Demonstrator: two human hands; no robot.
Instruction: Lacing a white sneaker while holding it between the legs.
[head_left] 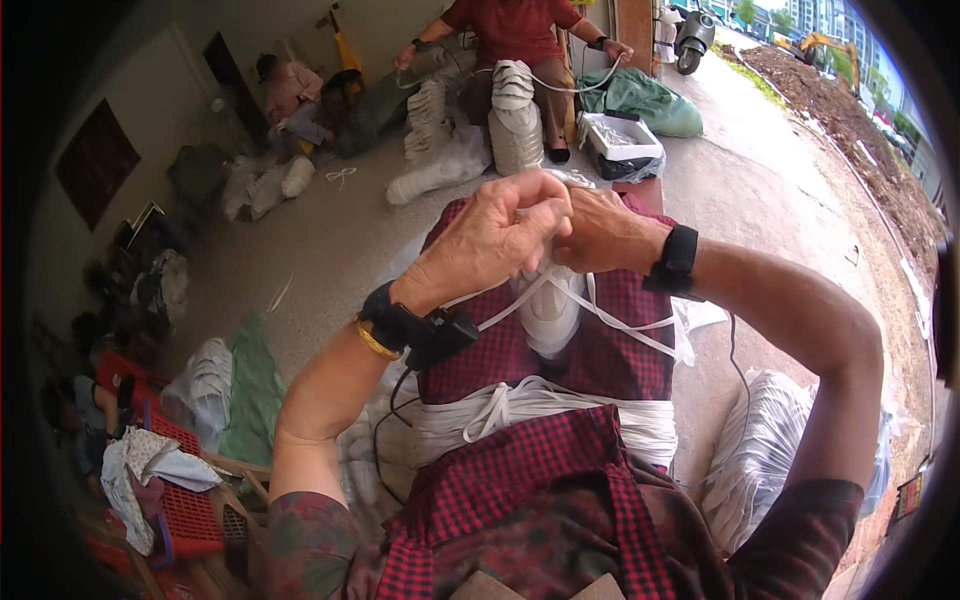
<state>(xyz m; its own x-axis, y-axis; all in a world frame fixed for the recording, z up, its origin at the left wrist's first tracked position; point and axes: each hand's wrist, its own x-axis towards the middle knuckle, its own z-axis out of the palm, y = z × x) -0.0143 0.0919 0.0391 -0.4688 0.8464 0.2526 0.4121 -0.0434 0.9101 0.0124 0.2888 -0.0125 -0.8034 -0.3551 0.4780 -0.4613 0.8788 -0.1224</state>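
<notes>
A white shoe lies on my lap over a red-and-black checked apron, its toe toward me. Loose white shoelace ends spread from it to both sides. Above the shoe's opening, my left hand is closed in a pinch where the laces come up. Against it, my right hand is closed too, with its fingertips hidden behind the left fingers. Whatever the right hand grips cannot be made out. Around my waist, a thick bundle of white laces is tied over the apron.
Opposite me a person in red stretches a lace beside stacked white shoes. Another person sits at the far left. More bagged shoes lie at my right. Cloths hang on a red basket at my left.
</notes>
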